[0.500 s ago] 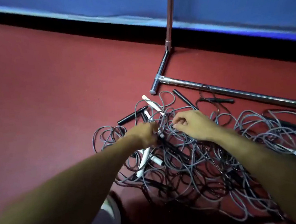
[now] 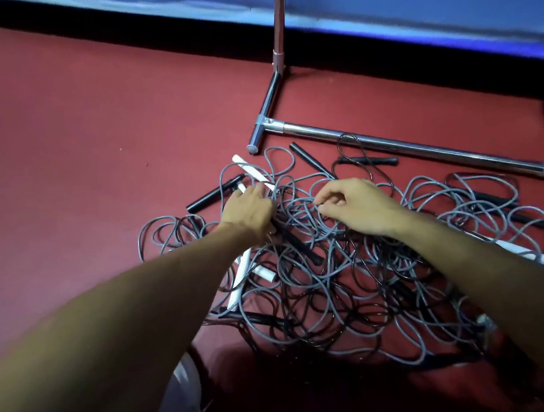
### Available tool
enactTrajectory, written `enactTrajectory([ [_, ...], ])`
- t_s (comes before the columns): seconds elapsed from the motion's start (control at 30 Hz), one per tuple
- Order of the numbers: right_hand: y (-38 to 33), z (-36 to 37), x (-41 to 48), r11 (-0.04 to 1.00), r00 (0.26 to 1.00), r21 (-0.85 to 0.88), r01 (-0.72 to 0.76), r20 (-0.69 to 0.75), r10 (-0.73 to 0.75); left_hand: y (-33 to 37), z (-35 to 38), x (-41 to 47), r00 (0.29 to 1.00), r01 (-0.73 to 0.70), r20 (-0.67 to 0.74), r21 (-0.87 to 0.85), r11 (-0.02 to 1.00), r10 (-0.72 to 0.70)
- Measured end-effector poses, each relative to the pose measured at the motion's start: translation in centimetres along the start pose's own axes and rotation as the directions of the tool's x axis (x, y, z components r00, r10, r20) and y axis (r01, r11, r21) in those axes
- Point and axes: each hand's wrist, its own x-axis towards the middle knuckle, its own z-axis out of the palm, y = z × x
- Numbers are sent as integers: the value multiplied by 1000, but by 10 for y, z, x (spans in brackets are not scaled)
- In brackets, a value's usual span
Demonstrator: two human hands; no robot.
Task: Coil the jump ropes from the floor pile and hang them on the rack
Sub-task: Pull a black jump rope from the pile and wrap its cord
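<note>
A tangled pile of grey and black jump ropes (image 2: 354,281) lies on the red floor, with black and white handles sticking out of it. My left hand (image 2: 248,213) is at the pile's far left, and its fingers curl down over a white handle (image 2: 250,171) and the cords beside it. My right hand (image 2: 354,209) is over the middle of the pile and pinches a grey cord (image 2: 310,207) between thumb and fingertips. The chrome rack (image 2: 390,141) stands just behind the pile; only its base bars and one upright post (image 2: 279,15) show.
A black handle (image 2: 213,195) lies left of my left hand, and more black handles (image 2: 369,160) lie near the rack's base bar. A blue wall with a dark skirting (image 2: 113,25) runs along the back. Open red floor (image 2: 76,158) spreads to the left. My shoe (image 2: 187,376) is below the pile.
My left hand has reached forward from the cords onto the white handle. My right hand stays over the middle of the pile, still at the grey cords.
</note>
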Motion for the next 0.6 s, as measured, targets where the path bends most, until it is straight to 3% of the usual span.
enactTrajectory([
  [0.3,-31,-53,-38,987,996,-160,-16,-92,1,23,-127,-25,995,-99,18,-117,988,101],
  [0.47,-66,-114,-84,991,967,-132,32,-247,-64,46,-216,-53,985,-142,-149,-371,918,92],
  [0.6,-91,-165,-124,995,936,-70,76,-338,-95,66,-268,-84,935,-279,-287,-233,932,208],
])
